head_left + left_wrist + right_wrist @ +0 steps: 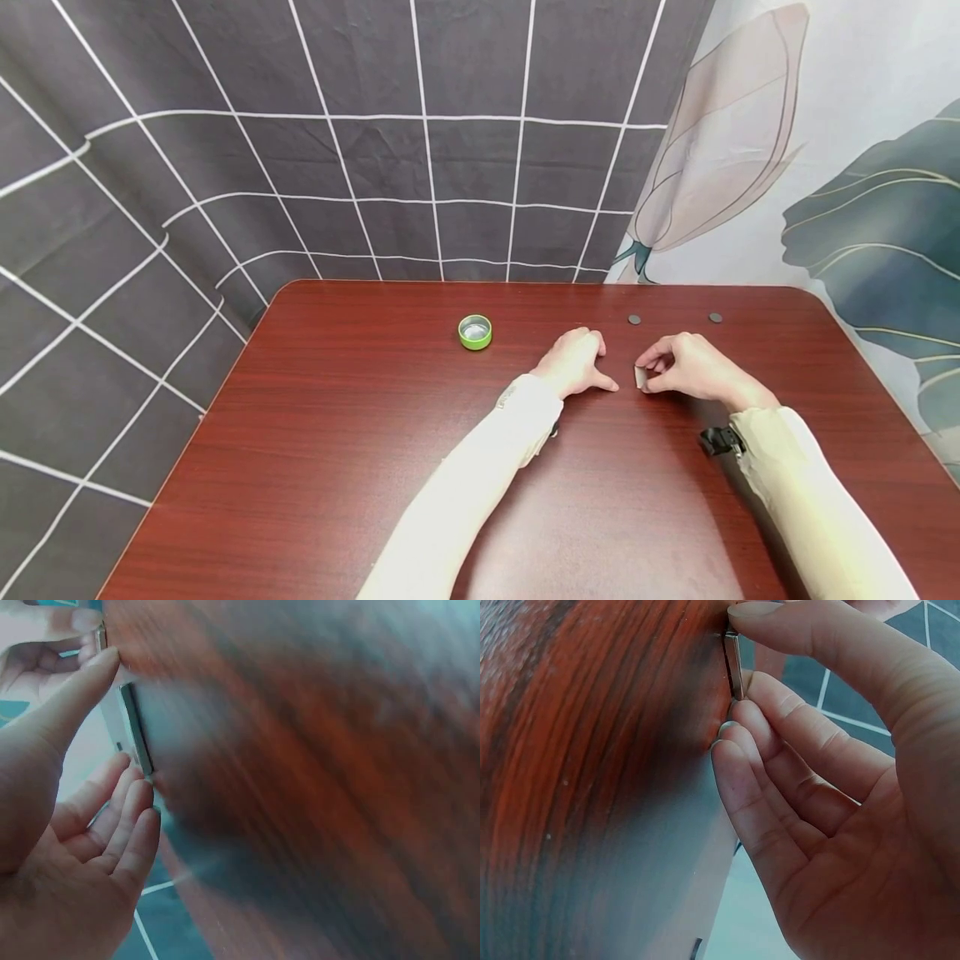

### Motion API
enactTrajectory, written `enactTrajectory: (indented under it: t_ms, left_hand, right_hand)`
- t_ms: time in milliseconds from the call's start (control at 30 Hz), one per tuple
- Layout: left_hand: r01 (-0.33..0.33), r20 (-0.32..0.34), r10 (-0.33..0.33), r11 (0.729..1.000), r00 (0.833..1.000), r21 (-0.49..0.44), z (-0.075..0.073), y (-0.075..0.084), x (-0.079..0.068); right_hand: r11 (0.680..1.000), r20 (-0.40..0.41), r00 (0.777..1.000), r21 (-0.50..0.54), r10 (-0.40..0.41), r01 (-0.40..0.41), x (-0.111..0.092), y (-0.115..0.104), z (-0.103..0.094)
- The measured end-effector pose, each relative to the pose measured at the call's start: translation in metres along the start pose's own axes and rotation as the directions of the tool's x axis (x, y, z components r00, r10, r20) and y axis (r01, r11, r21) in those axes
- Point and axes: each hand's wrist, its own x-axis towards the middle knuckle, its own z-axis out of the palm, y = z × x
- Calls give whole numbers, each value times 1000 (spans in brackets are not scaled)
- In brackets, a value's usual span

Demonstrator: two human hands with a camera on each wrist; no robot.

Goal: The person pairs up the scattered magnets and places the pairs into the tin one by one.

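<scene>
Head view: green tin (475, 342) with silvery inside, left hand (573, 363) spread, right hand (692, 367) pinching pale piece (641, 377).

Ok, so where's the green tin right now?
In the head view, the green tin sits on the table toward its far edge, to the left of the left hand.

The left arm (465, 479) and right arm (813, 492) extend toward the table's (330, 417) far edge. The left hand (572, 362) holds its thumb spread from its fingers; beside it, toward the right edge, the right hand (693, 367) pinches, fingers bent.
</scene>
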Motion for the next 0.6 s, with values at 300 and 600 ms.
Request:
enactTrajectory:
  t_ms: [300,600]
  left_hand:
    - [61,67,-57,996,996,-69,-11,-9,-1]
    - [108,84,-99,988,992,-113,-10,-3,-1]
  right_hand:
    - [1000,-2,1000,6,7,-7,1,2,0]
    - [1000,-5,1000,19,4,-4,0,2,1]
